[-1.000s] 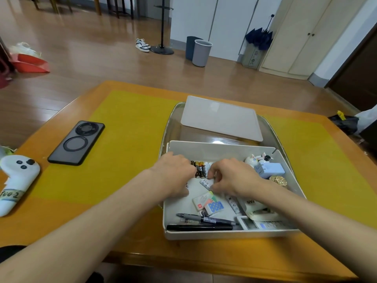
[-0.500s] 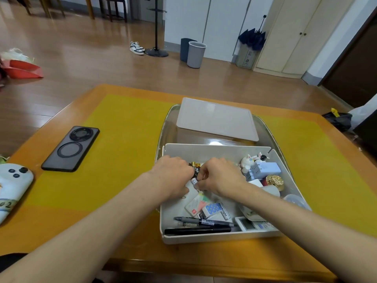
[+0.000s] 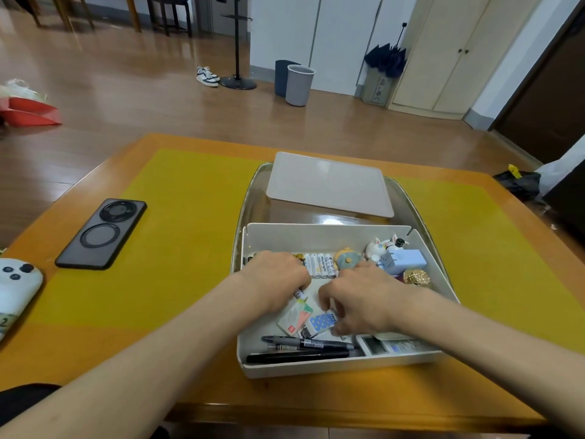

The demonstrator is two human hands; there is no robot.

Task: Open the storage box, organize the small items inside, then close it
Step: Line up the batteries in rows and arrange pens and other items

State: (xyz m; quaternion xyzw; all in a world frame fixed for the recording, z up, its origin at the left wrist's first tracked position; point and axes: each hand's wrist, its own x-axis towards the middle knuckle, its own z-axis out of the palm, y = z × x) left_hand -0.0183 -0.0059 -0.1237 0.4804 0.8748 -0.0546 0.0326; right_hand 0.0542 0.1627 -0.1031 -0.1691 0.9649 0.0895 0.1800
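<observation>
The white storage box stands open on the yellow mat, its clear lid folded back behind it. A row of white batteries lies along the back wall. My left hand is curled over the left part of the box, with one battery poking out under its fingers. My right hand arches over a blue dotted pack, fingers apart, thumb at the pack's right edge. A red-and-green card pack lies beside it. Two pens lie along the front wall.
In the box's right part are small figurines, a pale blue plug, a gold ornament and a round blue toy. A black phone and a white controller lie on the mat to the left.
My hands have parted from the back wall, uncovering the battery row. The right hand has drawn nearer, over the blue dotted pack. The left hand now has a battery under its fingers.
</observation>
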